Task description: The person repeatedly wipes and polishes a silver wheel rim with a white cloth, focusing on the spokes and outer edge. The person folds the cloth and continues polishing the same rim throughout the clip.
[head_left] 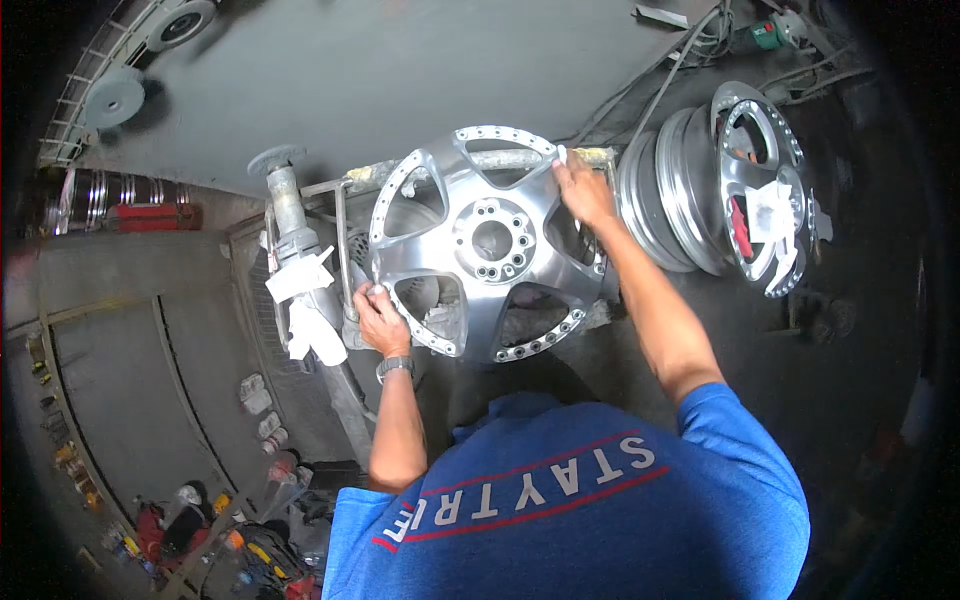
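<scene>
A shiny silver wheel face (pixel 530 240) with five spokes, a centre hub with bolt holes and a drilled outer edge is held up in front of me. My left hand (pixel 380 320) grips its lower left edge, the fingers curled round it. Up at its upper right edge, my right hand (pixel 585 190) has hold of it too. Something white shows at the fingertips of both hands; I cannot make out whether it is tape or cloth. Behind the wheel face runs a dusty metal stand (pixel 340 215), partly hidden by it.
Left of the wheel face stands a power tool (pixel 290 210) with a round disc, white paper or cloth draped on it. Several wheels (pixel 690 190) are stacked at the right. Cables (pixel 665 75) trail at the upper right. A red toolbox (pixel 155 217) sits far left.
</scene>
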A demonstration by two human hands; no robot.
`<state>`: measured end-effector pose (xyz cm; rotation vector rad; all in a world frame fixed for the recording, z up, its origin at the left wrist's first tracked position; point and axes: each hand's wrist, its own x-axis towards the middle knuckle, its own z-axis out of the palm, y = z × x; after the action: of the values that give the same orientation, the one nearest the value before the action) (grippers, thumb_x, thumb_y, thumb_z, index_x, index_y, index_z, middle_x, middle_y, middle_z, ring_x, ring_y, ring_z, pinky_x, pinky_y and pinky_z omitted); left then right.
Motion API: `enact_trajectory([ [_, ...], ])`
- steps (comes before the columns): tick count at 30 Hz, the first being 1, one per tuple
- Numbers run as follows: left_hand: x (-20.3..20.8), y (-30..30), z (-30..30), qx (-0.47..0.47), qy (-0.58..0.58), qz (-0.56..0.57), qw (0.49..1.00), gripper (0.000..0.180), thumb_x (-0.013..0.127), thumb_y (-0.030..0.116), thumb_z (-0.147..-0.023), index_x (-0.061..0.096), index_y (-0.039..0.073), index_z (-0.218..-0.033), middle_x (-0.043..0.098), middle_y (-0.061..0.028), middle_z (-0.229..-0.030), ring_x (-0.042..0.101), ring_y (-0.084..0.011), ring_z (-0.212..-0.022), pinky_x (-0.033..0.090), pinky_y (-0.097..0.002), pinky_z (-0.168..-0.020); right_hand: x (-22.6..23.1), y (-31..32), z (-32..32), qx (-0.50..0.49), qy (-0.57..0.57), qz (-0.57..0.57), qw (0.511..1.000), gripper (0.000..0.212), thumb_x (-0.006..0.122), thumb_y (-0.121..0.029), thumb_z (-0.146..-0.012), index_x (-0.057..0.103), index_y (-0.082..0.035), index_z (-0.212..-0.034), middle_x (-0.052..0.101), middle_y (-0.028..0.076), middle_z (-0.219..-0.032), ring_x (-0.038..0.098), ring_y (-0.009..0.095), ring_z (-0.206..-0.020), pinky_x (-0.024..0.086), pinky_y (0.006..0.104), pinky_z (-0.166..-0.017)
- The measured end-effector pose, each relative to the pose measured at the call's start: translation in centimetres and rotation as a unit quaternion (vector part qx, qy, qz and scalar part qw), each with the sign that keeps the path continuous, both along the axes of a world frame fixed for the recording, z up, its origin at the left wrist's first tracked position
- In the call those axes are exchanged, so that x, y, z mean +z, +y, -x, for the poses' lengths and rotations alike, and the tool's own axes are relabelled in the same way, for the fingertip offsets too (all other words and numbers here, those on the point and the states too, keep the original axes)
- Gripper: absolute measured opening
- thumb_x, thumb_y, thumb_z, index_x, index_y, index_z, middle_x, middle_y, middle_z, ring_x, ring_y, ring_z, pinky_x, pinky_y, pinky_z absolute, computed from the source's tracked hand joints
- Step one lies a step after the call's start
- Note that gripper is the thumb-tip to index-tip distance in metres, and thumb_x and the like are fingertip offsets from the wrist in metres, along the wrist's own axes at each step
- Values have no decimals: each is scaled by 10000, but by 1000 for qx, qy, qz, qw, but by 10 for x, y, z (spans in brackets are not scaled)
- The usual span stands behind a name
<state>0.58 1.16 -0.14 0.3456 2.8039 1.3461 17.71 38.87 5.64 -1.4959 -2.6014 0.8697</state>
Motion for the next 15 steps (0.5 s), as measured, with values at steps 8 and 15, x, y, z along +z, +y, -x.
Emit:
enact_trajectory([
  [8, -3, -7, 0, 9, 17, 6, 1000, 324, 616, 344, -1046, 649, 123, -1280, 706, -62, -802, 698, -319, -773, 486, -493, -705, 5, -109, -2, 228, 1, -211, 951, 749, 407, -518, -1115, 397, 36, -1621, 420, 221, -1682, 316, 354, -1609, 120, 635, -1310],
  [15, -6, -9, 2, 7, 18, 3, 1000, 334, 613, 349, -1047, 638, 122, -1292, 722, -77, -826, 703, -322, -775, 488, -500, -711, 14, -117, 38, 275, 23, -223, 935, 694, 445, -479, -1104, 443, -4, -1610, 484, 169, -1656, 389, 303, -1581, 82, 671, -1297],
])
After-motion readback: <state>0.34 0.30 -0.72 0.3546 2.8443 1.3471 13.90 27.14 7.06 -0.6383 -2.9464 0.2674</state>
